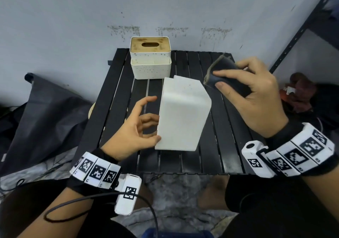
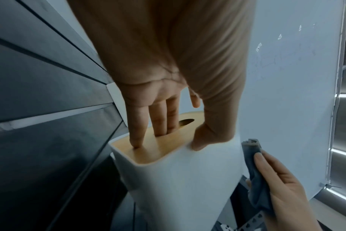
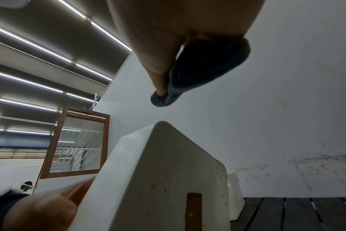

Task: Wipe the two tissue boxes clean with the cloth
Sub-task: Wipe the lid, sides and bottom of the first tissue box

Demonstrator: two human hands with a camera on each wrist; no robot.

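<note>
**Two boxes, one cloth, and the near box tipped on its side**

Two tissue boxes are on the black slatted counter [image 1: 229,127]. Up close, the plain white tissue box with the wooden lid [image 1: 183,113] lies on its side, lid facing left. The left hand [image 1: 132,125] steadies it: in the left wrist view straight fingers [image 2: 136,125] press on the wooden lid while the thumb hooks over the white edge. That's a brace rather than a full wrap.

Over to the right hand [image 1: 256,94], raised above and just right of the box, grip clamped on the folded dark grey cloth [image 1: 225,76]; cloth and box are apart.

At the back edge sits the speckled white tissue box with its wooden lid [image 1: 150,58], visibly spotted, apparently still to be wiped.

Now the risks! A firm wipe from the right could slide the near box left across the slats, since only fingertips oppose it. Specks show on its far face in the right wrist view; wiping only the top would miss them.
</note>
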